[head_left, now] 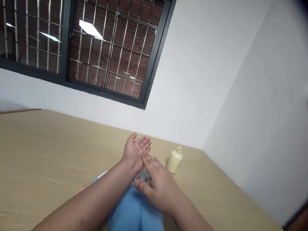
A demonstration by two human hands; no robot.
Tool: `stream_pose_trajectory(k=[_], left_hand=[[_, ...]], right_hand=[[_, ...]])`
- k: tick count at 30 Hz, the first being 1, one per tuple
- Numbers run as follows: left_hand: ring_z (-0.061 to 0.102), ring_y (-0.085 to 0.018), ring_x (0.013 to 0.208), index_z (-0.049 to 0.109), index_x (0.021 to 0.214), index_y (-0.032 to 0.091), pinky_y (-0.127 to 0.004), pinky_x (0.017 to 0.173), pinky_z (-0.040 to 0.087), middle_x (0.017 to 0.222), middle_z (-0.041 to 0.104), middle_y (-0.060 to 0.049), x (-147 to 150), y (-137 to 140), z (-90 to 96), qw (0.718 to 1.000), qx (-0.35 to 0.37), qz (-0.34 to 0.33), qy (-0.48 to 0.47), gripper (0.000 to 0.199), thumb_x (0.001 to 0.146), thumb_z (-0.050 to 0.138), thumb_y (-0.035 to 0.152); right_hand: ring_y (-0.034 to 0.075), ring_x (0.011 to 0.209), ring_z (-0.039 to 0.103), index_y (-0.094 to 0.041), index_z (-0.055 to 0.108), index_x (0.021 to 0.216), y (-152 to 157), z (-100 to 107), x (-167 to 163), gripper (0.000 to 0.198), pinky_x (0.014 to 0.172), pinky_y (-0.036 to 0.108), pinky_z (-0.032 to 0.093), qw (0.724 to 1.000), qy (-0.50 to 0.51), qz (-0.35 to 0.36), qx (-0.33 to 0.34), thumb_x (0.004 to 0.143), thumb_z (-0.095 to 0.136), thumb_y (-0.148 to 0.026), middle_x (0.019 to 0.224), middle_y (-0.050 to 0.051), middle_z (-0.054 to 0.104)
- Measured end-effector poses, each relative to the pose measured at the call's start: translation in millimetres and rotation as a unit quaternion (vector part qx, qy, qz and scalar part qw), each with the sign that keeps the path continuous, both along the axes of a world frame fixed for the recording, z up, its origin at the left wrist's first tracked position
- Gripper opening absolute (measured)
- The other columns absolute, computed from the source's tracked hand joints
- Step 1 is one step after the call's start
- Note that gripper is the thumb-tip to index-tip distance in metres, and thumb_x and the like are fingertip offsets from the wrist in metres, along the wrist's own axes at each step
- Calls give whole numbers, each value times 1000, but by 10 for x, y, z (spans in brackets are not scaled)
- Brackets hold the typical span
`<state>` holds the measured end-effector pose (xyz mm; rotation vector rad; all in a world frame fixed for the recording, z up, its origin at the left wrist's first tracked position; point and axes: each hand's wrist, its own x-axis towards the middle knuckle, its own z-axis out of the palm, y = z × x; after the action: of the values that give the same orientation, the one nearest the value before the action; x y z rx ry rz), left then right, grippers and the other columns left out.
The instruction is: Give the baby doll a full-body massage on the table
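Note:
My left hand [135, 150] is held palm up with the thumb raised and the fingers stretched out. Across its palm near the wrist lie the fingertips of my right hand [157, 185], palm down, its fingers straight and its thumb apart. Neither hand holds any object. To the right of both hands a pale yellow pump bottle [174, 161] stands upright on the tan surface [65, 152]. Below the hands is light blue cloth [138, 210], perhaps trousers over legs. A grey patch with a cartoon face [143, 176] shows partly between my wrists.
A white wall [186, 79] rises behind the surface, with a dark-framed barred window [108, 45] at the upper left. A thin pale strand [209, 169] and a small bluish scrap [184, 176] lie right of the bottle. Another wall [265, 127] bounds the right side.

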<state>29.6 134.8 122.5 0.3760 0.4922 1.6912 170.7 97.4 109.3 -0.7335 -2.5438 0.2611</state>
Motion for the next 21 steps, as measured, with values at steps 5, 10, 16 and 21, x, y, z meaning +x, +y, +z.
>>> stream_pose_trajectory(k=[5,10,16,21], left_hand=[[59,-27,119,57,119,10,-39,113,37,127,61,-19,169,-13,-78,999,-31,-30,-8,55,88,49,54],[62,-26,114,58,111,13,-39,109,42,122,63,-17,356,-46,-124,996,-55,-56,-47,48,86,53,54],[60,-28,117,57,111,12,-43,102,50,121,62,-19,251,-96,9,998,-49,-38,-18,46,90,45,51],[59,-27,119,56,118,8,-38,108,43,123,61,-21,61,-40,42,1000,-29,1,6,52,91,44,51]], right_hand=[[28,149,16,-13,19,156,2,-21,6,85,123,47,19,998,48,36,-21,94,54,-59,160,12,16],[27,149,14,-12,19,156,174,-68,32,80,124,49,14,999,29,13,-11,97,47,-58,160,12,17],[27,150,10,-17,16,157,248,-42,76,77,122,54,11,1000,4,2,13,99,44,-58,161,10,11],[29,148,18,-16,25,155,146,23,80,77,122,53,15,1000,4,18,-18,97,46,-61,159,11,20]])
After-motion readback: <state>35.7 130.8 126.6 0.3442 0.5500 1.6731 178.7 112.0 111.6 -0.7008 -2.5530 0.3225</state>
